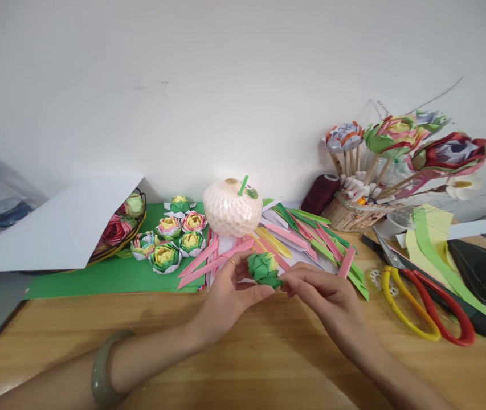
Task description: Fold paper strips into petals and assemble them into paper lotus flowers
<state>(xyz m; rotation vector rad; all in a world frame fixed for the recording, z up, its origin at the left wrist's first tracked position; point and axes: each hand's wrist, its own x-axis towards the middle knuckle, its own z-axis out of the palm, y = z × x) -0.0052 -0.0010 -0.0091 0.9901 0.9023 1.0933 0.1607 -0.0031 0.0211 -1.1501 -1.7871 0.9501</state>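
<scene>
The fingers of the left hand close around the green paper flower, thumb on its near side. The fingers of the right hand are together at its near right edge, seemingly pinching a green petal tip. The flower is held between the two hands, above the bench. Its yellow heart faces away, to the far right, and its green outer petals face left and near; it is about as long as broad, so no clear long axis shows

The step in hand looks like shaping or folding the outer petals; the next move seems to call for a steady left hold and a light right pinch, without crushing the layers

Farther off lie paper strips, six similar flowers to the left, and scissors to the right
</scene>
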